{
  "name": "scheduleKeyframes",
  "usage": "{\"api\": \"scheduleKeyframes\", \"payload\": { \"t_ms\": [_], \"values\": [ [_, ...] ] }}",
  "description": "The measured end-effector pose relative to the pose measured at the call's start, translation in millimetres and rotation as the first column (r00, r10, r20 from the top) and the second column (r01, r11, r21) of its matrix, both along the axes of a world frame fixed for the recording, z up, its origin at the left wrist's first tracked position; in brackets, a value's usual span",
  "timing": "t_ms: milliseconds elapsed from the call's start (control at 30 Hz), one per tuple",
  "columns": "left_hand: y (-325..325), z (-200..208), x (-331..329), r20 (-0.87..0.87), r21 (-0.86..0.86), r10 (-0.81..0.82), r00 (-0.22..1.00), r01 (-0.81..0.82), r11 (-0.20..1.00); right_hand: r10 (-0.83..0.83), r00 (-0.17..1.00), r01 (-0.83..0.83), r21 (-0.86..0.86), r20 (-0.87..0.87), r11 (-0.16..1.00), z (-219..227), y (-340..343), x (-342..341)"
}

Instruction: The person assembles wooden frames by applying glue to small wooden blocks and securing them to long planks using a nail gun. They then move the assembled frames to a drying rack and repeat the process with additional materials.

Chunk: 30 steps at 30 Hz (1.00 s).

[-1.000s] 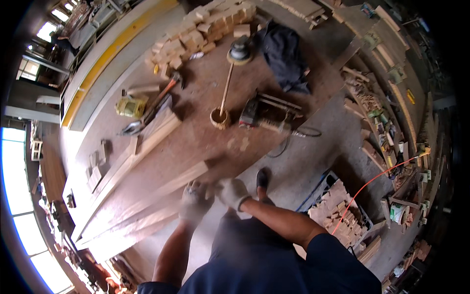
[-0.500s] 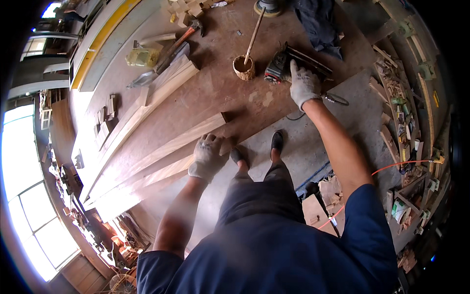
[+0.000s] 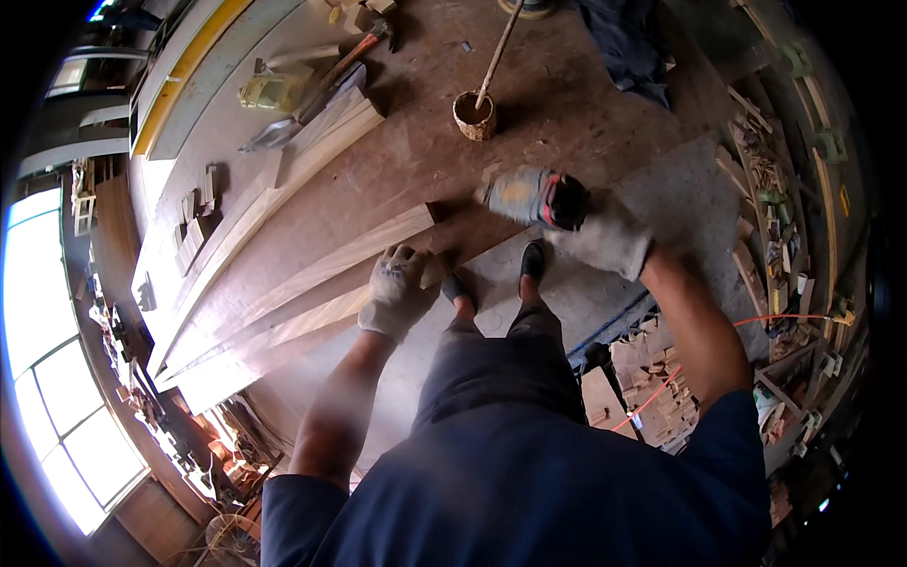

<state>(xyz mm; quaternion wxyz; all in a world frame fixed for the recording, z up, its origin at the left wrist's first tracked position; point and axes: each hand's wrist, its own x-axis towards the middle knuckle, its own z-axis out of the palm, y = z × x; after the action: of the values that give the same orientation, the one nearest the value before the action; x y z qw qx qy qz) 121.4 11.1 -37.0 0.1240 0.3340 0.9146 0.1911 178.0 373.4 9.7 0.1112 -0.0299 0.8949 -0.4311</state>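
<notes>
The power tool [image 3: 529, 198], grey with an orange patch and a dark end, is held above the near edge of the brown workbench [image 3: 586, 113], close to the end of the long pale plank [image 3: 321, 265]. The gloved right hand [image 3: 605, 236] has its fingers wrapped around the tool's dark end. The gloved left hand [image 3: 399, 288] rests on the plank near its end, fingers together and bent down. Further back stands a small round pot [image 3: 473, 113] with a stick in it.
</notes>
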Motion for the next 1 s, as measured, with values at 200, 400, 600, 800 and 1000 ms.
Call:
{"api": "scheduleKeyframes", "payload": {
  "t_ms": [200,400,600,800,1000],
  "values": [
    [-1,0,1,-0.003,0.002,0.006,1.0,-0.006,1.0,0.117,0.993,-0.118,-0.061,-0.018,0.991,-25,-47,13],
    [-4,1,1,0.03,-0.008,0.009,1.0,-0.009,1.0,0.144,0.984,-0.148,0.04,0.103,0.988,-30,-58,8],
    [-3,2,1,0.061,-0.026,0.027,0.998,-0.025,0.999,0.2,0.967,-0.212,0.067,0.156,0.975,-19,-58,1],
    [-2,1,1,0.066,-0.028,0.035,0.997,-0.034,0.999,0.239,0.968,-0.244,0.066,0.082,0.967,-24,-62,3],
    [-2,0,2,0.01,-0.013,0.024,1.0,-0.023,1.0,0.284,0.958,-0.287,0.09,0.041,0.954,-25,-63,3]
  ]
}}
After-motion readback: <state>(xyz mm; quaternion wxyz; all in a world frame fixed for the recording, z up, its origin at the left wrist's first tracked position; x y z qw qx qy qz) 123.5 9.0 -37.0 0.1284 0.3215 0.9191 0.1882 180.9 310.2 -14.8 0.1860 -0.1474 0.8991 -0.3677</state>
